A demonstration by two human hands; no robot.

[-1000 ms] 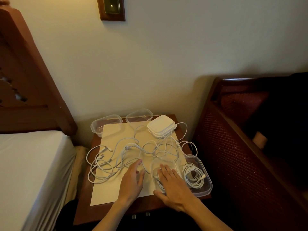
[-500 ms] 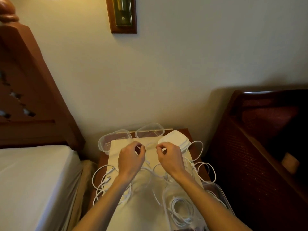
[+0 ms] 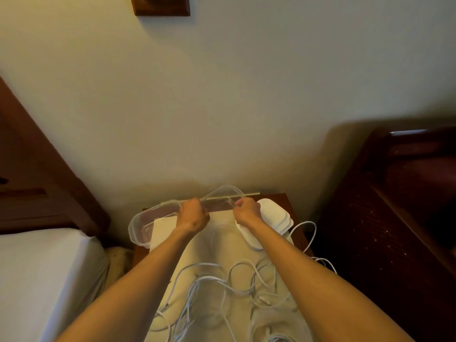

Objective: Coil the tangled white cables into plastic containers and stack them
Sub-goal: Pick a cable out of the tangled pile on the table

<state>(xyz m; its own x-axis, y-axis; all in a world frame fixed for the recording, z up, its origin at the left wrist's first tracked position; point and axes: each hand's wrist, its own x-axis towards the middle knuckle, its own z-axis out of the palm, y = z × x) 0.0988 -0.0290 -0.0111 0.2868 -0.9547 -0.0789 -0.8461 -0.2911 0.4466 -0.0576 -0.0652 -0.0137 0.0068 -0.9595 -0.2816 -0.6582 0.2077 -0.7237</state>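
Note:
Both my hands reach to the back of the small wooden table [image 3: 283,201]. My left hand [image 3: 193,214] grips the near left rim of a clear plastic container [image 3: 225,193] by the wall, and my right hand [image 3: 246,212] grips its near right rim. A second clear container [image 3: 140,225] lies to the left, partly off the paper. A stack of white lids [image 3: 271,218] sits right of my right hand. Tangled white cables [image 3: 222,287] spread over the cream paper sheet [image 3: 165,225] between my forearms.
A bed with a white sheet [image 3: 44,280] and dark wooden headboard [image 3: 37,174] stands left of the table. A dark wooden chair [image 3: 394,218] stands on the right. The wall [image 3: 222,107] rises right behind the table, with a wooden plaque [image 3: 161,6] up high.
My hands left the front container with its coiled cable, went to the back of the table and took hold of the clear container by the wall. The camera tilted and moved closer.

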